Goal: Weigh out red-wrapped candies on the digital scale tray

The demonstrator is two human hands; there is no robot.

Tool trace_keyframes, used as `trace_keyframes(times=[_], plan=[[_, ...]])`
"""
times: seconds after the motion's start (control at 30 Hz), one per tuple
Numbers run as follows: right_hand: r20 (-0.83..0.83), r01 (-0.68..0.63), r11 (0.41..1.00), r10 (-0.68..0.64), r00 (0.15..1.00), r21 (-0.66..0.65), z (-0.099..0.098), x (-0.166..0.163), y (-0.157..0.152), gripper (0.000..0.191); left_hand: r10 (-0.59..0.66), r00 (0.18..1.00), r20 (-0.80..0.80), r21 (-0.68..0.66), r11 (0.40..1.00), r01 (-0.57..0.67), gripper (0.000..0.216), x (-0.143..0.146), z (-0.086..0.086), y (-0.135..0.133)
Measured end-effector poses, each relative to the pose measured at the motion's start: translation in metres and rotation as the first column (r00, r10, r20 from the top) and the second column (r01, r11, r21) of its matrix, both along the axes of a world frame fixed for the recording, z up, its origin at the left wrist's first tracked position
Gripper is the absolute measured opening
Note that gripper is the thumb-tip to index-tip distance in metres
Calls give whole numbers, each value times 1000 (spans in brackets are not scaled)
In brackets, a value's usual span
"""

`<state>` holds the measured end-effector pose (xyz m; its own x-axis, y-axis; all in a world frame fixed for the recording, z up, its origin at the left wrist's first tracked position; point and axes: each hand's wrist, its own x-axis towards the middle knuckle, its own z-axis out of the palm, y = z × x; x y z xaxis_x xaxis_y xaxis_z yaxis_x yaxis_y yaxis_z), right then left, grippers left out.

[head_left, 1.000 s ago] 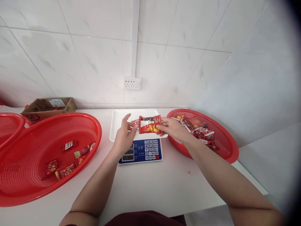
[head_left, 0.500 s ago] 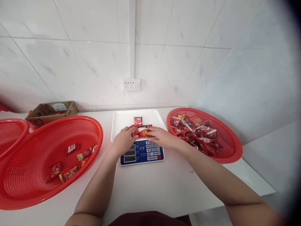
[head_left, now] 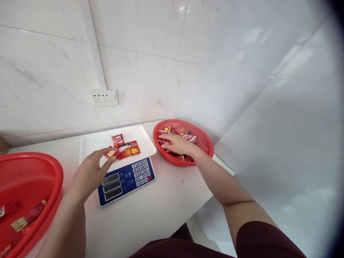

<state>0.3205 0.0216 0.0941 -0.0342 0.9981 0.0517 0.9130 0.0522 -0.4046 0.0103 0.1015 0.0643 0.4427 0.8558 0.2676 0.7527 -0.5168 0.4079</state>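
Note:
My left hand (head_left: 92,173) is at the front left of the scale's white tray (head_left: 91,143). Its thumb and forefinger close on a small red candy packet (head_left: 110,153). Beside it lie a larger red packet with yellow print (head_left: 130,149) and a small red packet with white lettering (head_left: 117,139). My right hand (head_left: 180,145) reaches into the right red basket (head_left: 205,143), fingers apart above several red candy packets (head_left: 190,137). I see nothing held in it. The scale's blue panel (head_left: 126,177) faces me, with its displays and keys.
Another red basket (head_left: 51,168), with a few packets inside, stands at the left. A tiny scrap (head_left: 182,181) lies on the white table (head_left: 161,193). A wall socket (head_left: 104,98) is behind the scale. The table's right edge runs below my right forearm.
My view has turned to the right. My right hand has left the packets on the scale and moved into the right basket. My left hand stays at the packets on the tray.

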Motion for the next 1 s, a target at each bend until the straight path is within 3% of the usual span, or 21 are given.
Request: trace_keyframes(times=[0.07, 0.17, 0.3, 0.4, 0.53, 0.63, 0.73, 0.87, 1.0], plan=[[78, 100, 981, -88, 993, -165, 0, 38, -15, 61, 20, 1000, 5, -2, 1000, -20, 42, -1, 5, -2], [113, 169, 912, -136, 984, -375, -17, 81, -34, 75, 40, 999, 0, -11, 999, -40, 41, -1, 7, -5], [-38, 360, 903, -379, 925, -236, -46, 103, -42, 58, 11, 1000, 16, -7, 1000, -11, 39, 5, 6, -6], [-179, 451, 884, -467, 866, -123, -52, 105, -36, 36, 42, 998, 38, -47, 998, -40, 37, 8, 8, -9], [-330, 485, 875, -459, 825, -3, -41, 108, -23, 37, 108, 992, 63, -79, 992, -103, 34, 8, 13, -13], [-274, 484, 875, -458, 846, 31, -33, 112, -21, 40, 111, 991, 73, -54, 993, -107, 32, 7, 13, -13], [-83, 430, 894, -442, 893, -126, -32, 113, -29, 28, 98, 993, 71, -47, 994, -95, 32, 7, 11, -12], [18, 266, 893, -279, 960, -364, -36, 104, -40, 10, 70, 996, 64, -61, 996, -66, 35, 8, 9, -11], [108, 218, 907, -192, 975, -360, -41, 86, -40, 5, 53, 995, 83, -61, 997, -48, 36, 9, 8, -11]])
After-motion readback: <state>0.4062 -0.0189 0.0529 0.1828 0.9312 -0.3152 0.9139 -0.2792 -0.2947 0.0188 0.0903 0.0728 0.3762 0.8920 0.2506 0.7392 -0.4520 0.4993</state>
